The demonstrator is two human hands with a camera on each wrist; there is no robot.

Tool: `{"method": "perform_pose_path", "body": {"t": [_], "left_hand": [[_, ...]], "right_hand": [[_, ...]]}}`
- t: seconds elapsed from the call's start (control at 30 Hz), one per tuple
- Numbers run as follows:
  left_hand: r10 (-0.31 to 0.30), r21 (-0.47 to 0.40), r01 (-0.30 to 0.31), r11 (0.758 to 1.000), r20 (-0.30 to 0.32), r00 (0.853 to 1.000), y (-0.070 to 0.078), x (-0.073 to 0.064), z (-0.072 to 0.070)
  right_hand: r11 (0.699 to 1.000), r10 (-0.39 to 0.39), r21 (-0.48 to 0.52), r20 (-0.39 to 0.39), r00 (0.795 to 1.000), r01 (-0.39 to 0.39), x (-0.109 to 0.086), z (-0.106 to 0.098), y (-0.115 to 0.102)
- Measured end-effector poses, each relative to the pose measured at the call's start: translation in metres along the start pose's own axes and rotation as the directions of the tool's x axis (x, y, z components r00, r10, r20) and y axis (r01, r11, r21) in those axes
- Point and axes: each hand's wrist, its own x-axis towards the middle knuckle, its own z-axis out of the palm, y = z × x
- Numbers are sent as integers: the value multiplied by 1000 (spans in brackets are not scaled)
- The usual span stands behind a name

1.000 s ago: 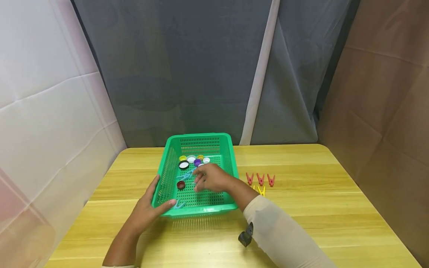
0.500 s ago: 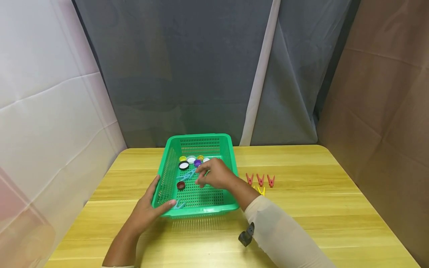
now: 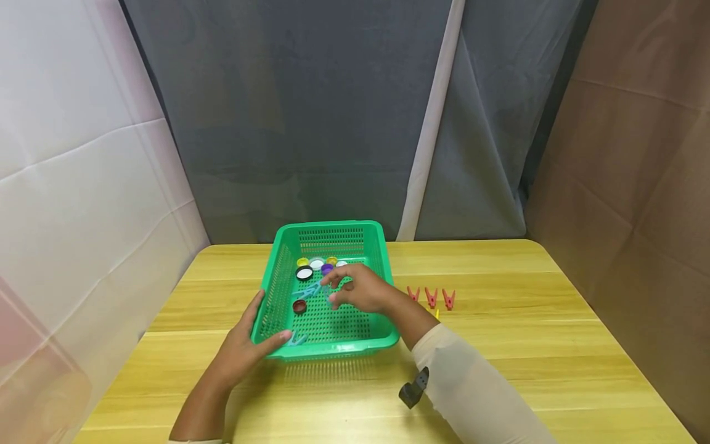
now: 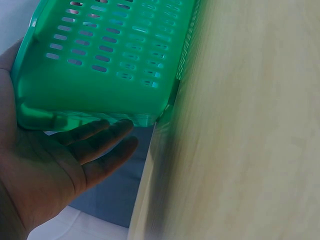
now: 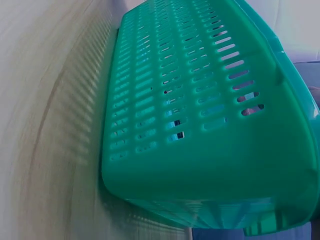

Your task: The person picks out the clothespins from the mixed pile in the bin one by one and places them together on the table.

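A green plastic basket (image 3: 344,348) with slotted walls sits on the table. My left hand (image 3: 238,345) grips its front left corner, thumb over the rim and fingers along the outside wall, as the left wrist view also shows. Inside the basket, my right hand (image 3: 360,288) hovers palm down, index finger and thumb apart. Its index fingertip is right at the end of a light blue clothespin (image 3: 307,291). Another blue clothespin (image 3: 297,339) lies by my left thumb. Bottle caps lie toward the back: a purple cap (image 3: 326,269), a black-rimmed cap (image 3: 304,273) and several others. A dark red cap (image 3: 299,306) sits nearer.
Three red clothespins (image 3: 431,298) lie in a row on the wooden table (image 3: 527,345), right of the basket. A yellow clothespin (image 3: 437,314) is mostly hidden behind my right forearm. Grey cloth (image 3: 310,123) hangs behind the table, with cloth on both sides.
My right thumb and index finger have spread apart. The right forearm has shifted slightly right and covers more of the yellow clothespins. My left hand and the basket stay put.
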Motion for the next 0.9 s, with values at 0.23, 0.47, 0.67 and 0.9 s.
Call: {"method": "perform_pose_path", "body": {"t": [0.23, 0.47, 0.67, 0.9], "left_hand": [[-15, 0, 15, 1000, 2, 1000, 0, 0, 0], [-21, 3, 21, 1000, 3, 1000, 1, -1, -1], [-23, 2, 23, 1000, 7, 1000, 1, 0, -1], [-13, 11, 13, 1000, 4, 1000, 1, 0, -1]], "right_hand": [[988, -9, -152, -16, 1000, 7, -6, -5, 2], [993, -16, -121, -11, 1000, 15, -14, -12, 1], [997, -49, -54, 15, 999, 50, -20, -17, 2], [1000, -19, 21, 16, 1000, 19, -30, -23, 3]]}}
